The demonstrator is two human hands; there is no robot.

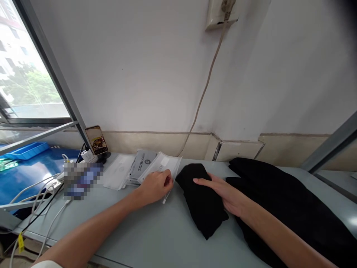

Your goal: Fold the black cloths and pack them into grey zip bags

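My left hand (156, 187) is closed, its fingers curled on a clear zip bag (172, 163) with printed lettering. The bag's zip slider hangs below the hand; the fingertips are partly hidden. My right hand (223, 191) grips a folded black cloth (205, 212), thumb on top and the other fingers underneath. The cloth is tilted just above or against the grey table (156, 234); I cannot tell which. Beside the clear bag lies a stack of grey packets (141, 163) marked ROCKBROS. More clear bags (119, 171) lie flat to their left.
A larger heap of black fabric (284, 201) covers the table's right side. At left are a phone on a stand (97, 140), a blurred-out device (83, 181), a power strip and cables (47, 186). A wall cord (205, 89) drops behind the table. Metal frame posts stand at both sides.
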